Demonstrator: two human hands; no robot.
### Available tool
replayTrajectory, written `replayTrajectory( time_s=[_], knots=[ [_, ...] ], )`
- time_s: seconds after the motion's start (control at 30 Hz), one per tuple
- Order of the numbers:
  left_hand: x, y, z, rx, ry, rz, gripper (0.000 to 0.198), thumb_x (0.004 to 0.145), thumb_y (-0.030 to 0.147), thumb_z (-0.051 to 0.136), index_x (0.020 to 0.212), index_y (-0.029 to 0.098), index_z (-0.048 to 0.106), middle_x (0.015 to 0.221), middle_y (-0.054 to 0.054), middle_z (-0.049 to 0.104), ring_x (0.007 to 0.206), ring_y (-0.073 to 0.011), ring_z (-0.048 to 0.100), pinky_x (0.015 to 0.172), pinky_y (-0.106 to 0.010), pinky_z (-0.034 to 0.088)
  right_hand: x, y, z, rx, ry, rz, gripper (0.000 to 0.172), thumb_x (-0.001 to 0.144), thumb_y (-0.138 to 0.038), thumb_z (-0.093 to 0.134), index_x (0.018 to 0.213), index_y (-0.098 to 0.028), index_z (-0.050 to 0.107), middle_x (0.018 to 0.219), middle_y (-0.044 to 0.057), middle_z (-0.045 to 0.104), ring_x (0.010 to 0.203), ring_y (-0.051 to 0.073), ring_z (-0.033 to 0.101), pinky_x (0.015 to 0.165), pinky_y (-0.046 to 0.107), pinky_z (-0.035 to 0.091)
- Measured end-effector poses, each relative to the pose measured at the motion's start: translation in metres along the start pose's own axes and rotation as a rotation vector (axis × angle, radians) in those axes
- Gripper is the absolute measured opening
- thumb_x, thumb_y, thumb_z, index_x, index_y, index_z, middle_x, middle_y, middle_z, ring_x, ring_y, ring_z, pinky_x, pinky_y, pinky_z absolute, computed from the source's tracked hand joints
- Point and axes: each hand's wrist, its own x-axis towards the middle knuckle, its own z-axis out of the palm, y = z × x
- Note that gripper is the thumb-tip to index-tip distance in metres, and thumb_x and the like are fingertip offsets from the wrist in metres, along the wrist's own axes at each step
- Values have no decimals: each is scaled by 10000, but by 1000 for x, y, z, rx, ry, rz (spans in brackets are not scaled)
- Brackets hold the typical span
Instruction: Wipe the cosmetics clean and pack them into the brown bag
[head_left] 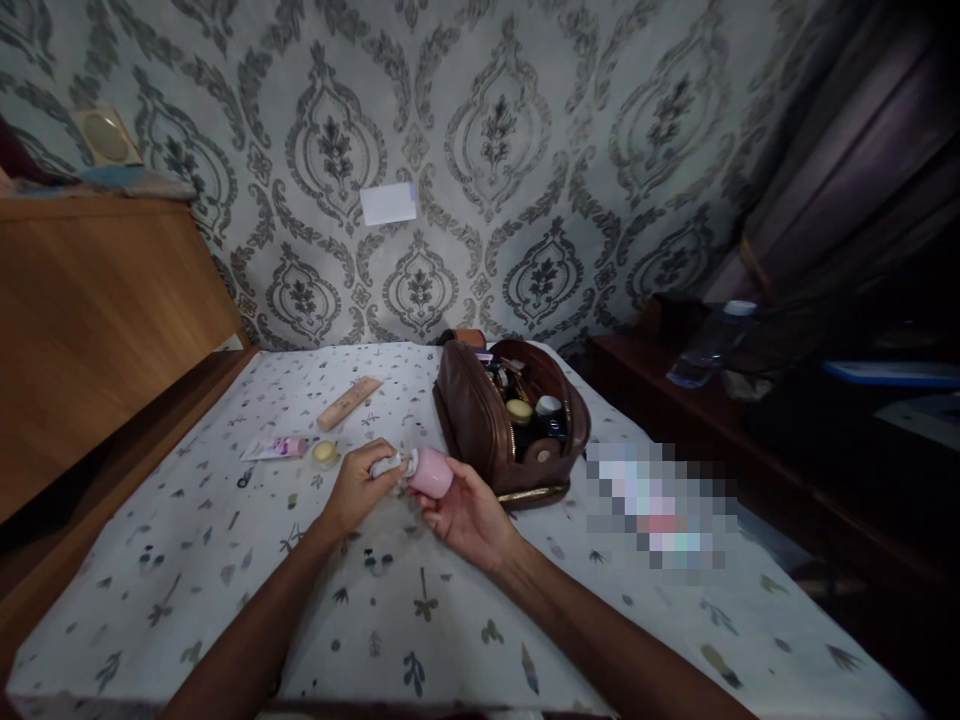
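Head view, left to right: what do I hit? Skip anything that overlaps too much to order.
Wood panel → pink-white tube → yellow jar → left hand → pink container → brown bag → clear bottle.

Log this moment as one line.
left hand: gripping white top | right hand: holding pink bottle | brown bag: open | peach tube, pink-and-white tube, yellow jar: on cloth

On our cloth, a bag stands near the far right corner. We see a beige tube, purple tube and jar toward the left edge, a blurred item by the right.
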Motion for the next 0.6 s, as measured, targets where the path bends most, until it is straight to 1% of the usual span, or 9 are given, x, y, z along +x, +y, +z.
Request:
replayTrajectory(
  time_s=[0.1,0.17,0.23,0.3,0.33,0.4,0.5,0.57,0.6],
  knots=[
    [0,3,-5,-17,-69,-139,349,821,440,596,606,171,541,580,42,457,596,-110,449,569,-221,364,1,1,-1,-8,19,-26,242,842,-338,612,1002,-157,600,828,69,702,665,129,629,564,199,469],
    [-2,2,-7,-81,-90,-316,347,757,492,641,650,174,551,578,52,439,561,-101,429,503,-204,332,1,3,-1,-37,32,-59,253,805,-311,673,1004,-181,588,852,44,703,682,126,640,579,199,474],
    [-3,0,-7,-169,-25,-532,379,665,524,704,781,181,593,636,45,495,569,-106,464,469,-189,327,0,6,0,-96,37,-112,314,752,-295,738,1006,-213,572,871,16,701,690,124,649,580,197,468],
    [-4,-2,-5,-269,95,-687,494,598,540,737,926,198,601,734,23,563,623,-121,523,482,-189,366,-1,9,1,-192,28,-181,388,708,-296,781,1025,-228,567,883,7,696,694,127,653,566,193,456],
    [-4,-2,-3,-317,141,-720,531,588,550,736,968,207,595,774,12,583,649,-125,543,501,-195,389,-2,10,1,-250,20,-213,420,697,-302,791,1046,-228,569,881,9,692,689,128,651,555,191,449],
    [-4,-2,0,-380,197,-716,545,599,574,717,989,216,588,790,8,593,643,-115,549,518,-201,402,-4,10,2,-360,4,-267,470,690,-315,794,1097,-225,577,882,11,682,671,125,639,534,186,435],
    [-2,-2,4,-385,227,-657,528,596,574,727,946,197,606,712,33,563,545,-86,492,465,-182,339,-8,7,3,-502,-34,-334,514,668,-336,804,1127,-224,604,921,12,665,704,126,617,532,188,426],
    [-1,-4,6,-377,177,-617,476,568,529,762,855,177,621,646,50,534,503,-81,453,437,-181,313,-12,5,4,-596,-97,-364,557,635,-351,826,1134,-216,619,964,18,654,794,141,613,610,208,454],
    [-1,-6,7,-384,109,-595,432,548,489,781,791,169,623,620,49,534,503,-87,457,445,-188,332,-14,5,5,-639,-133,-369,587,624,-353,835,1150,-213,614,981,20,648,839,147,610,666,222,463]
  ],
)
